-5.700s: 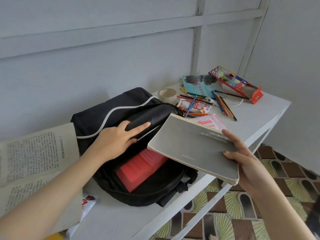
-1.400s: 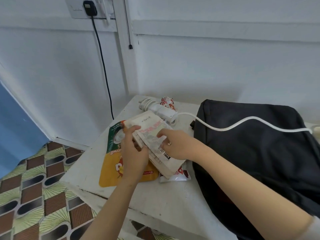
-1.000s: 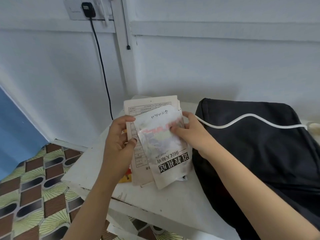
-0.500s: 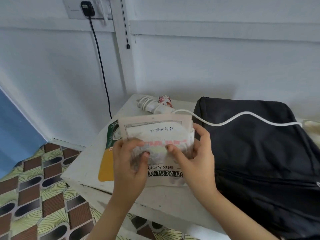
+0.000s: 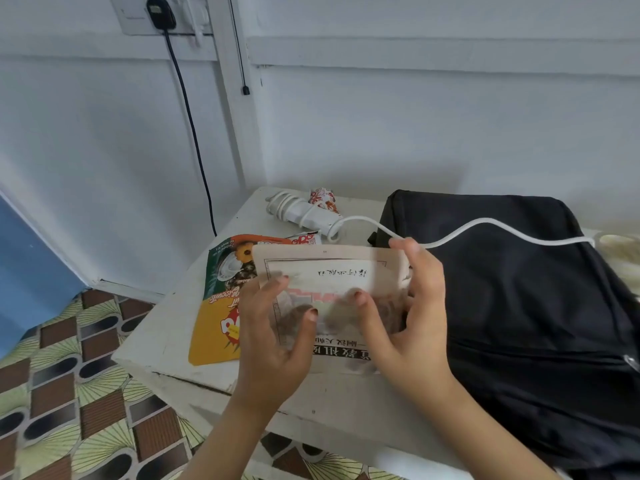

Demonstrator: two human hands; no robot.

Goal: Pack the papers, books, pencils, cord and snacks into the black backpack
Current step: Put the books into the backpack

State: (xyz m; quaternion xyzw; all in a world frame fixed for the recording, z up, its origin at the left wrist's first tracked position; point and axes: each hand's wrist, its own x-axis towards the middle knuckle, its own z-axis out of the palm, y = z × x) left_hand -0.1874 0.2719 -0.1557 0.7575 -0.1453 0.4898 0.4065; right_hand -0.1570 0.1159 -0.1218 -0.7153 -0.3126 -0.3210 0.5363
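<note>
I hold a stack of printed papers [image 5: 329,271] upright on edge over the left end of the white table [image 5: 166,337]. My left hand [image 5: 277,337] grips their left side and my right hand [image 5: 405,313] grips the right side. The black backpack [image 5: 519,306] lies directly to the right, and its opening is not visible. A white cord [image 5: 485,225] runs across the backpack's top to a coiled bundle [image 5: 294,211] at the back of the table. A yellow and green snack bag [image 5: 221,306] lies flat to the left, partly behind the papers.
A small red and white snack packet [image 5: 323,199] sits behind the coiled cord. A black cable [image 5: 188,112] hangs down the wall from a plug in the socket. The table's left and front edges drop to a patterned tile floor [image 5: 69,393].
The view has swung from the backpack's right side to its left. My hands gathered the papers off the snack bag, turned them and stood them on edge, squared up between both hands.
</note>
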